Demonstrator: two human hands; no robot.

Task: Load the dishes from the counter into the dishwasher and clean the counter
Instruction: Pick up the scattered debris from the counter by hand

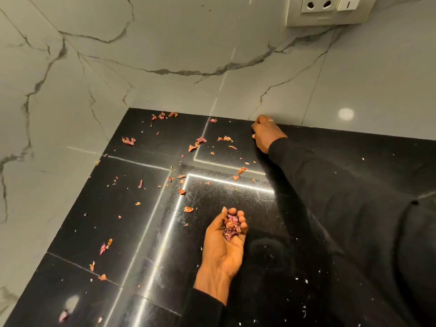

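Black polished counter fills the lower half of the frame, meeting a grey veined marble wall along its upper and left edges; a white socket sits on the wall at upper right. Dry reddish loose flakes lie scattered over the counter's left and middle parts, thickest toward the back corner. At lower centre the left hand lies palm up, fingers curled inward round a heap of flakes cupped against the fingertips. At centre right the right hand, in a black sleeve and wearing a ring, reaches to the counter's back edge at the wall, fingers bent; whether it pinches anything cannot be told.
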